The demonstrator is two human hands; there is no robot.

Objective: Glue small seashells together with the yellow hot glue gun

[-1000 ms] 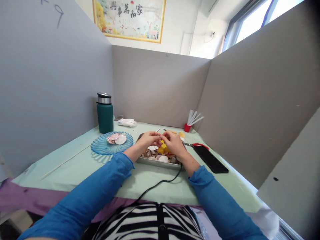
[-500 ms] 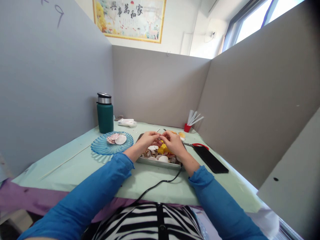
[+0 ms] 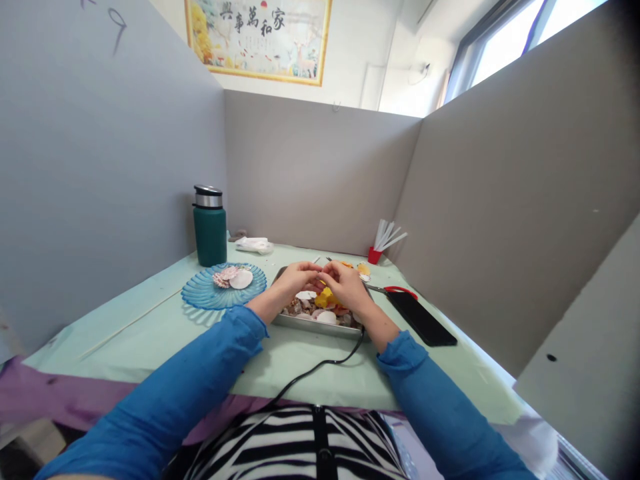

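My left hand point(image 3: 299, 280) and my right hand point(image 3: 343, 281) meet fingertip to fingertip above a metal tray point(image 3: 320, 327). Both are closed in a pinch, and whatever lies between the fingers is too small or too hidden to name. Inside the tray, below my hands, are several shells, among them a white shell point(image 3: 327, 317) near the front rim. A bright yellow piece point(image 3: 327, 298) shows just under my right hand. Part of the tray is covered by my hands and wrists.
To the left stand a blue glass plate point(image 3: 195, 298) bearing shells and a green bottle point(image 3: 210, 233). Red-handled scissors point(image 3: 403, 291) and a black phone-like slab point(image 3: 420, 319) lie right. Behind is a red cup point(image 3: 375, 255) of white sticks. A black cable point(image 3: 320, 364) crosses the front.
My fingertips have shifted very slightly where they meet. Everything else stays in place.
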